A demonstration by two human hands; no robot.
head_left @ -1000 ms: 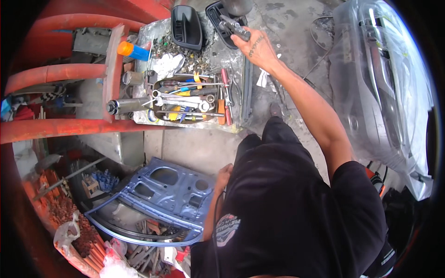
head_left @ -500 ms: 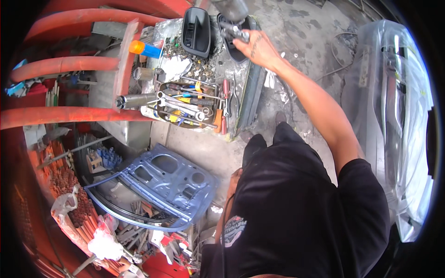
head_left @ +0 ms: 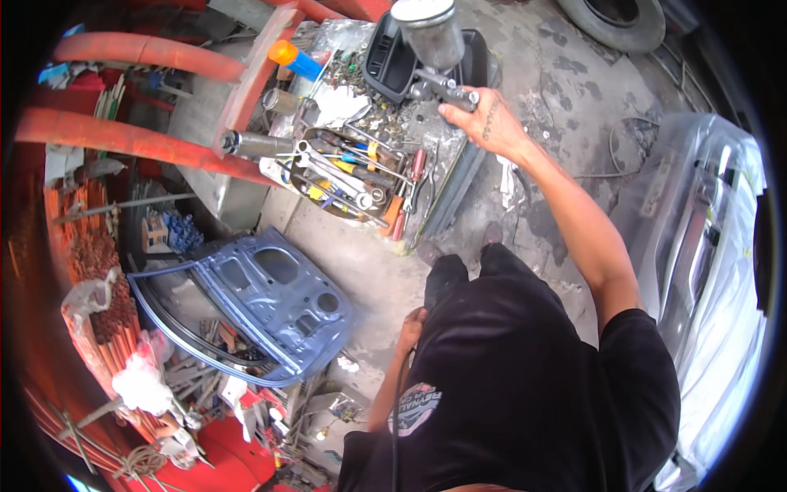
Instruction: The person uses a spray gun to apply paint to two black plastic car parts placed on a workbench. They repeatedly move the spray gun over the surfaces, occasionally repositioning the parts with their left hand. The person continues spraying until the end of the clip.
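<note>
My right hand (head_left: 490, 125) is closed round the grip of a metal spray gun (head_left: 434, 86) with a silver cup on top. The gun hangs over two black plastic trim pieces at the far end of a cluttered bench. The left trim piece (head_left: 387, 59) shows a switch opening; the gun and cup partly cover the right trim piece (head_left: 475, 59). Beside my left thigh, my left hand (head_left: 412, 330) is curled round a thin black hose (head_left: 398, 402) that runs down past my shirt. Its fingertips are partly hidden.
On the bench, a tool tray (head_left: 344, 176) holds wrenches and screwdrivers, near an orange-capped blue bottle (head_left: 295, 59). Red curved pipes (head_left: 147, 139) cross the left. A blue car door panel (head_left: 279, 303) lies lower left. Plastic-wrapped bodywork (head_left: 697, 271) stands right; a tyre (head_left: 619, 20) lies far right.
The spray gun has moved left relative to the trim pieces, and its cup now shows upright. The view has shifted, and more of my left hand and forearm shows.
</note>
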